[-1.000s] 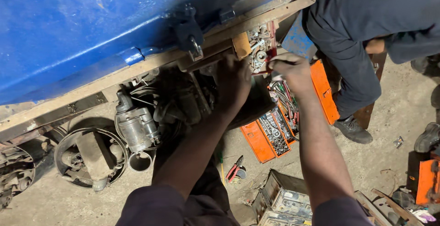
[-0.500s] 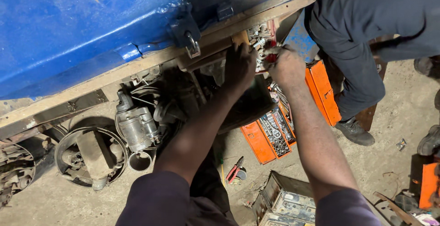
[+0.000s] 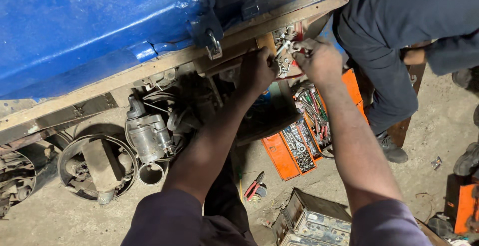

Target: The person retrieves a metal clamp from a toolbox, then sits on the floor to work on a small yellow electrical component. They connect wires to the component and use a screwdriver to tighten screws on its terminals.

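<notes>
A cluster of small metal parts (image 3: 285, 51) is seen just below the wooden edge (image 3: 149, 74) that runs under the blue panel (image 3: 90, 21), and both hands are raised to it. The left hand (image 3: 257, 70) is closed in a fist against the left side of the cluster, its fingers curled round something that cannot be made out. The right hand (image 3: 322, 59) is closed on the right side of the cluster, with a thin metal piece pinched at its fingertips; the kind of tool cannot be told. A padlock hasp (image 3: 212, 39) is fixed on the wooden edge, to the left of the cluster. Below the cluster, on the concrete floor (image 3: 60, 216), an open orange toolbox (image 3: 304, 141) filled with sockets and drivers is laid. To the left of the toolbox a grey motor housing (image 3: 147, 134) and a round metal drum (image 3: 95, 164) are set under the wooden edge. Red-handled pliers (image 3: 255, 186) lie on the floor below the toolbox. Another person's dark trouser leg (image 3: 384, 66) is seen to the right of the cluster, just beside the right hand
</notes>
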Motion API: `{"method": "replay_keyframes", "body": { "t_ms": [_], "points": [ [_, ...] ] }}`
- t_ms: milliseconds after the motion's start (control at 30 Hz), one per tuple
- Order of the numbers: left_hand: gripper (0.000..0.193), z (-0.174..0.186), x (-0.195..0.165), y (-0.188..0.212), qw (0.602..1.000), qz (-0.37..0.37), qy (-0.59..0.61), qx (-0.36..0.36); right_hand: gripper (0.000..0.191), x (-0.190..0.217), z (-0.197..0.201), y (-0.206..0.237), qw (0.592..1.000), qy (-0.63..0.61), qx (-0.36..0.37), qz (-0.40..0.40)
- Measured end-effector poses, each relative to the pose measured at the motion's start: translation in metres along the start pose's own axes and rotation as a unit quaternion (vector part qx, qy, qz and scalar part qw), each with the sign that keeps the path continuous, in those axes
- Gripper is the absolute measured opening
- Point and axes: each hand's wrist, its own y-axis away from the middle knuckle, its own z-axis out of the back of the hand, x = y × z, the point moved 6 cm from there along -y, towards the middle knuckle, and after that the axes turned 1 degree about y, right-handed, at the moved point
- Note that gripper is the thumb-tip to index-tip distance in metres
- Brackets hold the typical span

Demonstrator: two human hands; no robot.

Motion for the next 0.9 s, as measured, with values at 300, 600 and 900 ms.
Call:
{"method": "replay_keyframes", "body": {
  "t_ms": [300, 600, 900],
  "points": [
    [0.016, 0.022, 0.016, 0.007, 0.998, 0.038, 0.028, -0.035, 0.015, 0.034, -0.031, 0.004, 0.967, 0.205, -0.002, 0.149],
    [0.015, 0.036, 0.018, 0.037, 0.999, -0.011, 0.021, -0.022, 0.012, 0.036, -0.081, 0.015, 0.939, 0.316, 0.099, 0.097],
    [0.013, 0.019, 0.005, 0.052, 0.964, 0.087, 0.249, 0.045, 0.018, 0.019, -0.018, 0.049, 0.934, -0.326, 0.069, -0.129]
  ]
}}
